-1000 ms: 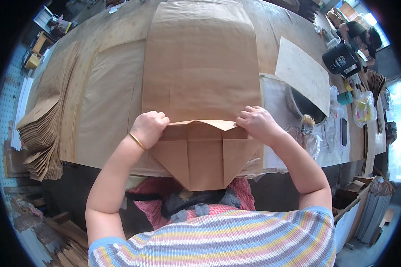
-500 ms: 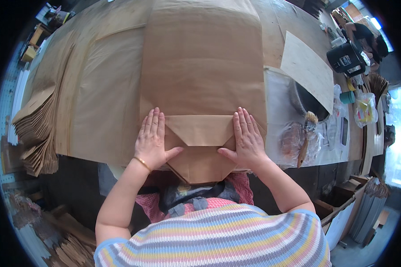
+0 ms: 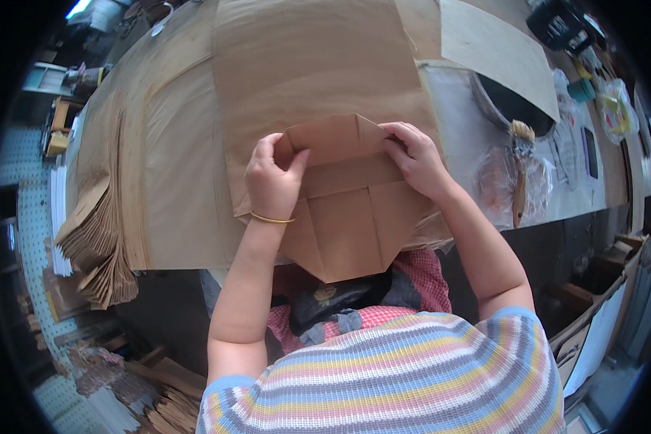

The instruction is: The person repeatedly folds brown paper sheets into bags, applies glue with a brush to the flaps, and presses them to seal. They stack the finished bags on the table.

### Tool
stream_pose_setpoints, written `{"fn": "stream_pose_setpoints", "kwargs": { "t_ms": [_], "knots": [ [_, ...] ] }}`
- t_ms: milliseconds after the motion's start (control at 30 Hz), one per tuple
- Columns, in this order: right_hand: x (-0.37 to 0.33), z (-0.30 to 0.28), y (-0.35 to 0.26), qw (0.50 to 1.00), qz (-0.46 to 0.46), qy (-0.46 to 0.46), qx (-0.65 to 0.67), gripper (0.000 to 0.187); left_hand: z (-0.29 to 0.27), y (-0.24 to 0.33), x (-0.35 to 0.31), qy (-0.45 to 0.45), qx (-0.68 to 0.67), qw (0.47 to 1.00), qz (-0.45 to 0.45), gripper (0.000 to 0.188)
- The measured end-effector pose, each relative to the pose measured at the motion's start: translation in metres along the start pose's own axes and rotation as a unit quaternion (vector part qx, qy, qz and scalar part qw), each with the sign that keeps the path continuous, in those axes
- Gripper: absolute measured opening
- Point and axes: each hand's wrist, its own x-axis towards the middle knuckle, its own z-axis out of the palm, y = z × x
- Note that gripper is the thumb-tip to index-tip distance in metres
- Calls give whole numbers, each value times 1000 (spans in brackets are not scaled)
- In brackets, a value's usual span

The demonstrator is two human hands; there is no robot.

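A large brown paper bag (image 3: pixel 318 58) lies along the table in front of me, its folded bottom end facing me. My left hand (image 3: pixel 275 173) pinches the left corner of the bag's raised upper flap (image 3: pixel 333 137) between thumb and fingers. On the other side my right hand (image 3: pixel 416 159) grips the same flap's right corner. The flap stands lifted off the bag, and its creased inner side shows. Nearer to me the lower flap (image 3: pixel 347 231) spreads out and hangs past the table edge, with its corners folded at a slant.
At the left lies a fanned stack of folded brown paper (image 3: pixel 98 246). To the right, a brush (image 3: pixel 519 173) rests on a clear plastic bag beside a dark basin (image 3: pixel 510 108) partly covered by a pale board (image 3: pixel 495 54). A phone (image 3: pixel 589 152) and a black jug (image 3: pixel 560 25) are farther right.
My hands were flat on the folded bottom; now they have closed on the upper flap's corners and raised it. The view has shifted and tilted.
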Motion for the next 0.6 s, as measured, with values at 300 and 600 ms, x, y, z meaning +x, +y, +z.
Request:
{"fn": "stream_pose_setpoints", "kwargs": {
  "t_ms": [300, 600],
  "knots": [
    [-3, 35, -70, 986, -119, -97, -70, 18, -32, -17, -3, -120, -213, 967, -75, 33],
    [14, 71, -67, 994, -4, -14, -109, 11, -11, -14, 5, -60, -21, 995, 72, 41]
  ]
}}
